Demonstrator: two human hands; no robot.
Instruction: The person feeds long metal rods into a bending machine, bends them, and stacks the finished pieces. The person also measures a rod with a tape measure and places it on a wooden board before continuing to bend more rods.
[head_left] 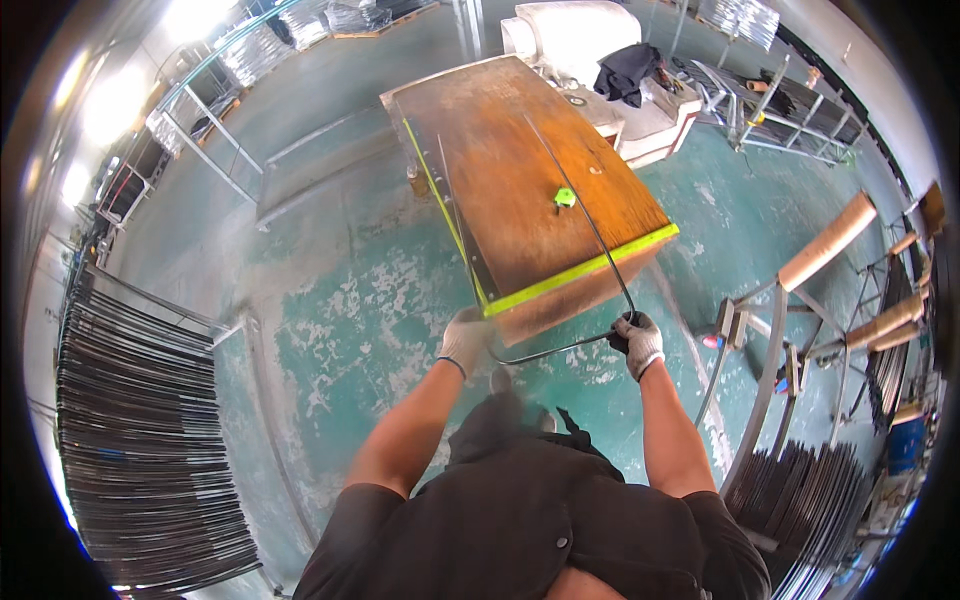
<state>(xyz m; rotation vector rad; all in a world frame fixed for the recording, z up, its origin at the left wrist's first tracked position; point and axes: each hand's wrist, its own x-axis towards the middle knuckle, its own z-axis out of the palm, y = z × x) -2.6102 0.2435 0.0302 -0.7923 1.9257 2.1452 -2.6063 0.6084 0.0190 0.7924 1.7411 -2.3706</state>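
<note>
I hold a thin dark metal frame, bent into a U, by its two near corners. My left hand, in a pale work glove, is closed at the left corner; its fingers are slightly blurred. At the right corner my right hand grips the bar, its glove darkened at the fingertips. The frame's long legs stretch away over a worn wooden table. Yellow-green strips run along the table's near and left edges. A bright green tape measure rests on the tabletop, beside the right leg.
Stacked dark bent tubes fill a rack at the left. On the right stands a metal rack with cardboard rolls, above more dark tubes. A cushioned seat with a black cloth sits behind the table.
</note>
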